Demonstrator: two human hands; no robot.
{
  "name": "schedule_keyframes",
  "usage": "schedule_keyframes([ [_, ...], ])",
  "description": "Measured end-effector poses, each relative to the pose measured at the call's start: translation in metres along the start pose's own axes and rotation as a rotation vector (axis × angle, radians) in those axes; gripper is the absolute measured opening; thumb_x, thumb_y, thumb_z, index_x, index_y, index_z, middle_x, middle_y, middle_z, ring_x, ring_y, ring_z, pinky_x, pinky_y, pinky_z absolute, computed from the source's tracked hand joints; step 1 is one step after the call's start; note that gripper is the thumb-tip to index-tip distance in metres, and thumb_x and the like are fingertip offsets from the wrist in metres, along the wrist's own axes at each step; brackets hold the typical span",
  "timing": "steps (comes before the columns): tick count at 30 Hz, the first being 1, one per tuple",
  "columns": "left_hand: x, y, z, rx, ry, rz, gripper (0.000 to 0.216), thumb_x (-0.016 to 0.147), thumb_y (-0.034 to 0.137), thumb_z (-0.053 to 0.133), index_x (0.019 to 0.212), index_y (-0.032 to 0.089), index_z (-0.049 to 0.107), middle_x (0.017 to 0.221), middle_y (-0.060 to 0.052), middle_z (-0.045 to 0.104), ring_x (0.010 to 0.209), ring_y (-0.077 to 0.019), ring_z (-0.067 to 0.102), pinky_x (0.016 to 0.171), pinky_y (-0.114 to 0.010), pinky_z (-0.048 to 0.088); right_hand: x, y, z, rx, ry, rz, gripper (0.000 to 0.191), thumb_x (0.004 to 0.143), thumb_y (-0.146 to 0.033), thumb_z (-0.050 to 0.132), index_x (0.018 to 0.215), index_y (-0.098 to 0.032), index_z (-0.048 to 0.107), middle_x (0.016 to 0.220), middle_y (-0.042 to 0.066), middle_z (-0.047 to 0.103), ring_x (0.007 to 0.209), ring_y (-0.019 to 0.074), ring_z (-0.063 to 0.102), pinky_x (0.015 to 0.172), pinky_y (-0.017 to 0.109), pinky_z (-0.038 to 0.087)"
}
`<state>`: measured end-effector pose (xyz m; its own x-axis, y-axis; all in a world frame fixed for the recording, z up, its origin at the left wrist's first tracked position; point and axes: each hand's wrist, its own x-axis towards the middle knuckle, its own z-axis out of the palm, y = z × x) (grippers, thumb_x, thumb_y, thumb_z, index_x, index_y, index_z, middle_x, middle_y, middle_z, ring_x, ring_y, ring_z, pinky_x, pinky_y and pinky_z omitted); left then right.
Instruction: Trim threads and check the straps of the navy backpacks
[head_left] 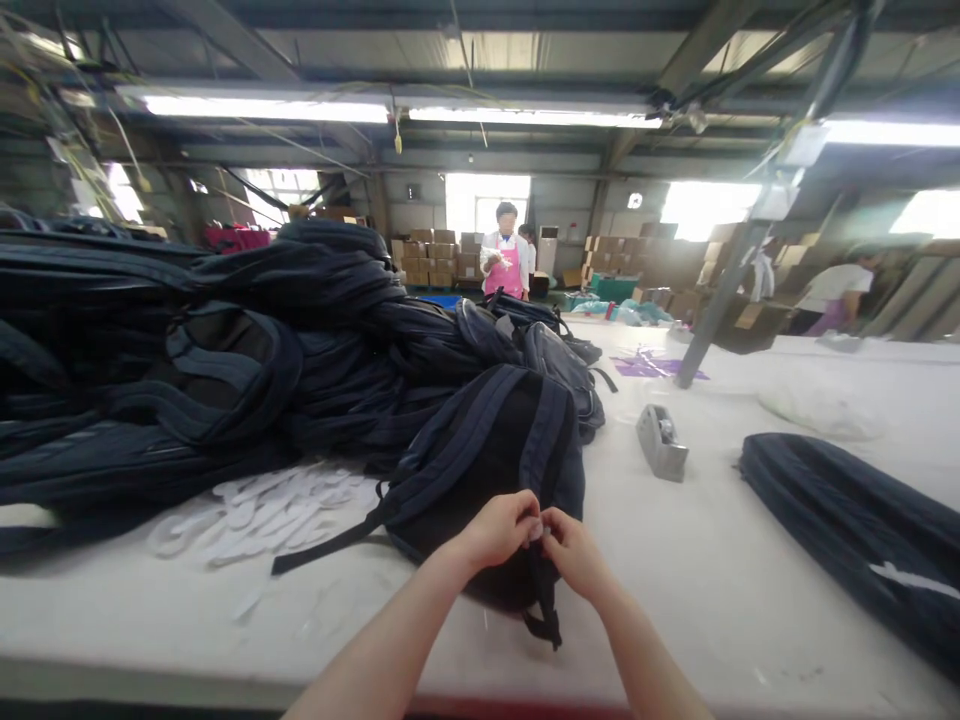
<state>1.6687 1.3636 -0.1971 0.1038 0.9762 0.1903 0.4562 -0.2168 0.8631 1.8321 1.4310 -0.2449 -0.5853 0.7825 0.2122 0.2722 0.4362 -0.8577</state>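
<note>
At the far left, a tall heap of dark navy fabric backpacks (225, 370) covers the back of the long white tabletop (667, 620). In front of the heap lies a loose pile of flat white strips (277, 510), some with looped ends. Just right of that pile, a flat black webbing strap (330, 542) runs out from the work item, a navy-and-black fabric backpack (472, 455) lying on the table with its padded shoulder straps uppermost.

The left hand (499, 527) is above the lower part of this backpack, thumb and fingers pinched on a small whitish piece (536, 530). The right hand (576, 553) meets it from the other side, its fingertips closed on the same piece; its exact form is hidden by the fingers. The backpack lies directly beneath both sets of fingertips, which are at the lower end of its right-hand shoulder strap (541, 440).

Farther right stands a grey tape dispenser (661, 443), apart from the hands. At the right edge lies another navy backpack (847, 530) with a white strip across it.
</note>
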Motion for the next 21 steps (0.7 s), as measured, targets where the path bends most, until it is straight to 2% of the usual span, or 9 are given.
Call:
schedule_keyframes([
  [3, 0.008, -0.009, 0.000, -0.134, -0.055, -0.049, 0.008, 0.076, 0.016, 0.054, 0.083, 0.017, 0.057, 0.073, 0.000, 0.065, 0.064, -0.0124, 0.060, 0.063, -0.024, 0.048, -0.003, -0.003, -0.005, -0.014, -0.011, -0.014, 0.020, 0.082, -0.023, 0.039, 0.084, -0.021, 0.059, 0.072, 0.000, 0.062, 0.063, 0.0150, 0.058, 0.061, 0.027, 0.047],
  [5, 0.012, -0.014, 0.000, -0.162, -0.079, -0.050, 0.013, 0.072, 0.012, 0.053, 0.082, 0.016, 0.060, 0.074, -0.001, 0.067, 0.068, -0.0130, 0.062, 0.067, -0.025, 0.049, -0.004, -0.003, -0.008, -0.004, -0.016, -0.019, 0.024, 0.085, -0.026, 0.038, 0.098, -0.021, 0.058, 0.073, -0.001, 0.063, 0.064, 0.0156, 0.060, 0.062, 0.028, 0.047],
  [8, 0.012, -0.014, 0.000, -0.060, -0.073, -0.063, 0.017, 0.070, 0.010, 0.051, 0.079, 0.015, 0.065, 0.075, -0.002, 0.069, 0.069, -0.0137, 0.062, 0.068, -0.025, 0.048, -0.006, -0.003, -0.011, -0.067, 0.008, -0.049, 0.028, 0.086, -0.027, 0.042, 0.112, -0.020, 0.051, 0.073, -0.001, 0.065, 0.067, 0.0172, 0.062, 0.068, 0.031, 0.047],
  [12, 0.009, -0.005, 0.004, 0.242, 0.001, -0.024, 0.013, 0.076, 0.023, 0.057, 0.081, 0.019, 0.068, 0.080, -0.002, 0.070, 0.072, -0.0162, 0.062, 0.067, -0.026, 0.044, -0.009, -0.009, -0.012, -0.202, 0.040, -0.107, 0.020, 0.088, -0.025, 0.043, 0.106, -0.021, 0.052, 0.078, 0.002, 0.068, 0.073, 0.0189, 0.064, 0.070, 0.031, 0.044],
  [14, 0.009, -0.001, 0.006, 0.344, 0.033, -0.018, 0.013, 0.076, 0.029, 0.061, 0.084, 0.020, 0.067, 0.082, -0.002, 0.070, 0.075, -0.0174, 0.062, 0.066, -0.026, 0.043, -0.010, -0.011, -0.012, -0.228, 0.029, -0.131, 0.023, 0.089, -0.023, 0.040, 0.109, -0.021, 0.052, 0.083, 0.003, 0.069, 0.078, 0.0194, 0.065, 0.071, 0.031, 0.045],
  [17, 0.011, 0.000, 0.008, 0.369, 0.023, -0.024, 0.020, 0.077, 0.032, 0.061, 0.093, 0.021, 0.067, 0.085, -0.002, 0.070, 0.075, -0.0179, 0.063, 0.066, -0.026, 0.044, -0.009, -0.008, -0.011, -0.232, 0.017, -0.138, 0.036, 0.089, -0.020, 0.038, 0.124, -0.019, 0.047, 0.091, 0.005, 0.069, 0.088, 0.0199, 0.066, 0.079, 0.032, 0.047],
  [21, 0.012, 0.001, 0.010, 0.311, -0.039, 0.003, 0.022, 0.079, 0.027, 0.056, 0.094, 0.021, 0.072, 0.093, -0.004, 0.072, 0.085, -0.0201, 0.065, 0.078, -0.029, 0.047, -0.013, -0.012, -0.012, -0.221, 0.025, -0.115, 0.050, 0.088, -0.016, 0.038, 0.138, -0.017, 0.040, 0.097, 0.007, 0.070, 0.096, 0.0208, 0.066, 0.089, 0.034, 0.048],
])
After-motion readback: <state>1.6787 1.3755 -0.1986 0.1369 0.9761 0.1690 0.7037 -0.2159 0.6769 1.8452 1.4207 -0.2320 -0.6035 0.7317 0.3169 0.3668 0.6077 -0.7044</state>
